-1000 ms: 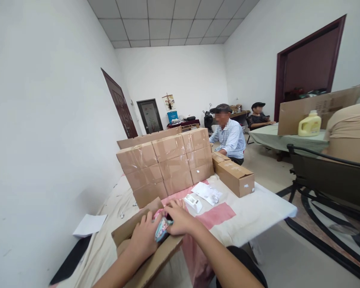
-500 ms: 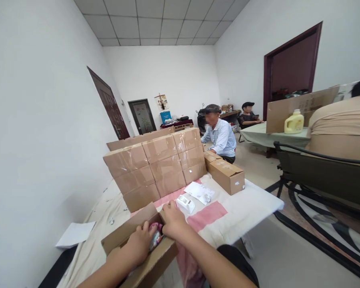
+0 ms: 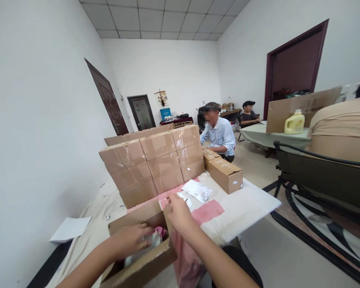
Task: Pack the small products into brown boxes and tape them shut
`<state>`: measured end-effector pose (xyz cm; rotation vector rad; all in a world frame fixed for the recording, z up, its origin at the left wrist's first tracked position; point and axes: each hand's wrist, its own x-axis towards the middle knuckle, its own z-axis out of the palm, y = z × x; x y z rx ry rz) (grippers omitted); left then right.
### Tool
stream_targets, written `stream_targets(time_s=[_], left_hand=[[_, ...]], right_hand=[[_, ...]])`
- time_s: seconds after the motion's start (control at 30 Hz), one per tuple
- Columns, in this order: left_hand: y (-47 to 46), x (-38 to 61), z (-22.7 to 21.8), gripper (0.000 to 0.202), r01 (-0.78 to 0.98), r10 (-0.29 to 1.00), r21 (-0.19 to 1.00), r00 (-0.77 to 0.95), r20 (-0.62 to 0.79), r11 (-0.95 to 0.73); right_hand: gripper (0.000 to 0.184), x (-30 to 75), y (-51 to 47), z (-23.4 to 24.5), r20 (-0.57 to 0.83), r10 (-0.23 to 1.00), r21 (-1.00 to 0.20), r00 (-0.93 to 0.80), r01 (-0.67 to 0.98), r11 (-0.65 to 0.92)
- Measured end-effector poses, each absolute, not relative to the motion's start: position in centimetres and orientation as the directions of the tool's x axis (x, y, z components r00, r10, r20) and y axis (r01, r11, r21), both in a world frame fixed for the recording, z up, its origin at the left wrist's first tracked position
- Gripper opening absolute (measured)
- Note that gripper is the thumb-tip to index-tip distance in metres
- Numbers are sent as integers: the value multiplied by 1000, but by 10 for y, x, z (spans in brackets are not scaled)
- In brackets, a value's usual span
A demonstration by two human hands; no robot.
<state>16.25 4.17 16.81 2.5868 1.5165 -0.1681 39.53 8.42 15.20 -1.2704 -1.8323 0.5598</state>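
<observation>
An open cardboard box [image 3: 147, 264] stands in front of me at the table's near edge. Inside it lies a pink and white packet [image 3: 158, 236], partly covered by my fingers and too blurred to name. My left hand [image 3: 132, 242] reaches over the box's opening beside the packet, fingers apart and slightly bent, holding nothing that I can see. At the box's right end, my right hand [image 3: 179, 214] has its fingers closed on the upstanding end flap. A small white device [image 3: 185, 200] sits just behind that hand, mostly hidden by it.
Stacked, taped cartons [image 3: 150, 164] form a wall across the table, with a long carton [image 3: 226, 174] to their right. Crumpled white paper [image 3: 197, 190] lies before them. A person in a light blue shirt [image 3: 220, 134] sits beyond. At right is a chair [image 3: 321, 172] with another person.
My left hand has lifted off the packet and shifted slightly left, uncovering more of the box's inside. My right hand has stayed at the box's right end, moving slightly right.
</observation>
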Motion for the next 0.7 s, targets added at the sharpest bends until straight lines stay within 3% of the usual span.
stream_targets(time_s=[0.07, 0.13, 0.23, 0.3, 0.4, 0.5, 0.6, 0.7], left_hand=[[31, 132, 163, 41, 881, 903, 211, 430, 18, -424], [23, 101, 142, 44, 884, 942, 336, 269, 202, -325], [18, 70, 102, 43, 834, 898, 430, 161, 410, -346], [18, 64, 83, 47, 831, 851, 465, 21, 525, -307], [21, 67, 72, 79, 694, 860, 699, -239, 450, -172], [21, 70, 68, 102, 427, 939, 898, -253, 233, -108], [14, 69, 64, 105, 342, 928, 917, -231, 292, -204], [8, 69, 61, 96, 334, 918, 914, -240, 317, -228]], right_hand=[[31, 401, 88, 149, 382, 907, -809, -175, 412, 420], [34, 401, 89, 140, 369, 876, -859, -312, 245, 449], [29, 391, 87, 119, 353, 670, -841, -654, 92, 533], [36, 386, 84, 108, 317, 575, -834, -754, 66, 548], [44, 390, 84, 105, 348, 565, -808, -748, 66, 585], [71, 407, 85, 118, 428, 528, -616, -733, 191, 764], [89, 424, 85, 133, 438, 474, -427, -764, 287, 857], [89, 431, 83, 137, 312, 469, -453, -826, 304, 838]])
